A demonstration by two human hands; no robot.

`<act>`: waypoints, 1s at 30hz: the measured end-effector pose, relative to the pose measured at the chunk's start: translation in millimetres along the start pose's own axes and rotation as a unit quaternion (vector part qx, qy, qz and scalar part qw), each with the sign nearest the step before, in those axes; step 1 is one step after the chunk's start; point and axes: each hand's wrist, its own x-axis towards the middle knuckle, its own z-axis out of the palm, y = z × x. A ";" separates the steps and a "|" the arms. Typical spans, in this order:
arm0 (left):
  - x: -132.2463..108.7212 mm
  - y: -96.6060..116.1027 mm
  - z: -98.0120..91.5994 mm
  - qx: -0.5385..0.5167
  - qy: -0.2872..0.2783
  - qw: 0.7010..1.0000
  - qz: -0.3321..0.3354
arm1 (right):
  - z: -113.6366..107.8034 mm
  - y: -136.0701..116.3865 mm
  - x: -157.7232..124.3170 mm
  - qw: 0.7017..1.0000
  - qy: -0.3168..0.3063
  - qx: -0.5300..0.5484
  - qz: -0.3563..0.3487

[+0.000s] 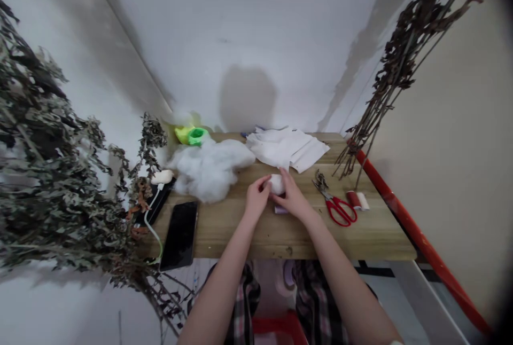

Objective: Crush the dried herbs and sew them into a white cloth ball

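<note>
Over the middle of the wooden table, a small rounded white bundle sits between my two hands; whether it is cloth or stuffing I cannot tell. The fingers of my left hand are closed on its left side. From the right, my right hand curls round it with thumb and fingers. A lilac spool-like piece lies on the wood just below, partly hidden by my right hand. Fluffy white stuffing is heaped to the left, and white fabric sheets lie behind my hands.
Red-handled scissors lie at right beside a red thread spool and a white spool. A black phone, a charger and a green tape roll are at left. Dried branches flank the table.
</note>
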 end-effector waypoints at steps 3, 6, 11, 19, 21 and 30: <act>-0.3 0.6 -1.6 0.042 -0.013 0.999 0.029 | -11.1 5.5 -4.8 0.999 -0.002 0.031 0.032; -1.2 1.5 -2.0 0.054 -0.022 0.998 0.032 | -17.2 7.4 -8.3 0.998 -0.019 0.055 0.037; -2.4 0.4 3.9 -0.043 0.049 0.997 -0.028 | -15.5 2.0 -8.5 0.999 -0.017 0.046 0.020; -4.4 -5.4 17.0 -0.052 0.046 0.996 -0.051 | -15.5 -4.8 -5.3 0.999 -0.017 0.026 0.017; -4.6 -6.4 19.2 -0.032 0.037 0.998 -0.048 | -15.8 -6.5 -2.9 0.999 -0.025 0.023 0.013; 8.4 -20.7 16.8 0.027 0.002 1.000 0.001 | -14.4 -5.1 4.8 0.998 -0.049 0.026 0.023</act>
